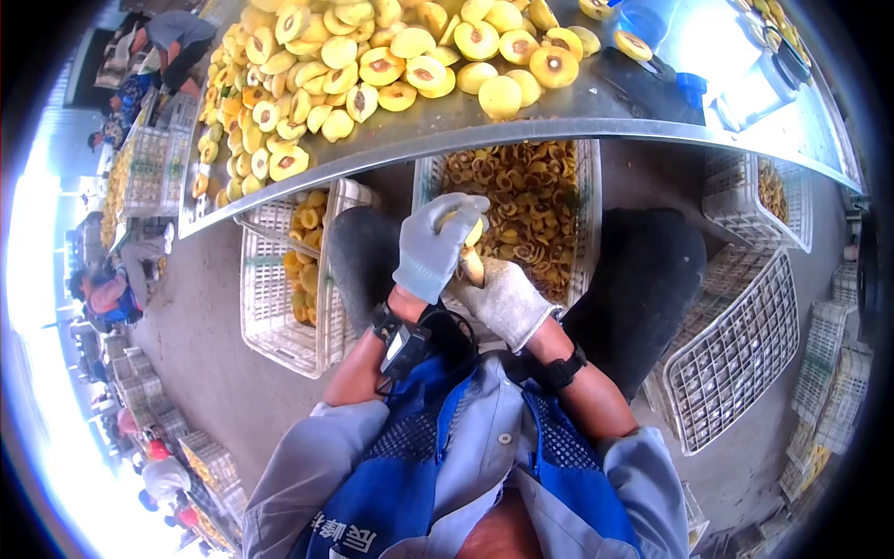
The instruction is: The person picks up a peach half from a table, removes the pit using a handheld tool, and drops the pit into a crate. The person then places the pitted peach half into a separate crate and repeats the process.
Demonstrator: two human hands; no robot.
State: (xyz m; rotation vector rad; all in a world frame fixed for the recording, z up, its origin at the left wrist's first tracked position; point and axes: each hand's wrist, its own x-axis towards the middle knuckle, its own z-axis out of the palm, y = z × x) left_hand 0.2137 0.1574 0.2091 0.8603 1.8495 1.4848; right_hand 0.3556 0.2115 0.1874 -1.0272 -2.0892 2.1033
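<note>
My left hand, in a pale grey glove, has its fingers closed around a yellow peach piece. Just below it, my right hand in an off-white knit glove is closed around a tan, rounded thing, whose kind I cannot make out. The two hands nearly touch, above the near end of a white crate full of brownish-yellow scraps. Beyond them, many halved yellow peaches are heaped on a metal table, several with brown centres facing up.
Beside my left knee stands a crate with yellow fruit in it. A tilted white crate is at the right, and another crate with scraps is under the table. A blue cup stands on the table. Other people sit at the far left.
</note>
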